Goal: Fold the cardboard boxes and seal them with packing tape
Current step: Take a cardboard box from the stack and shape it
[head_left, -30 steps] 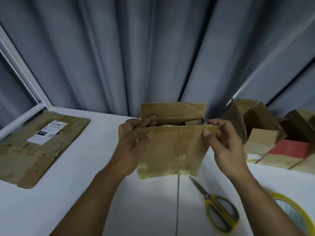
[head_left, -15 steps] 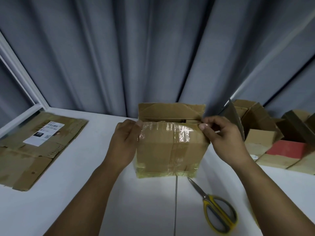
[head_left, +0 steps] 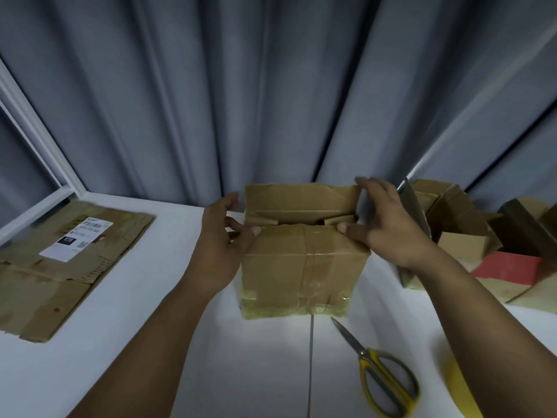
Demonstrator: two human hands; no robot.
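White bench (head_left: 150, 327): at its centre we list one cardboard box (head_left: 301, 267), top partly open, contents hidden. It is brown and creased, taped across front and foot, near flap folded in. Our left hand (head_left: 221, 236) grasps its left corner. Our right hand (head_left: 382, 224) is released, thumb pressing that flap.

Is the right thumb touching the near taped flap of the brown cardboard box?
Touching. The head view shows the right hand with its thumb pressed on the near flap of the brown cardboard box, no gap.
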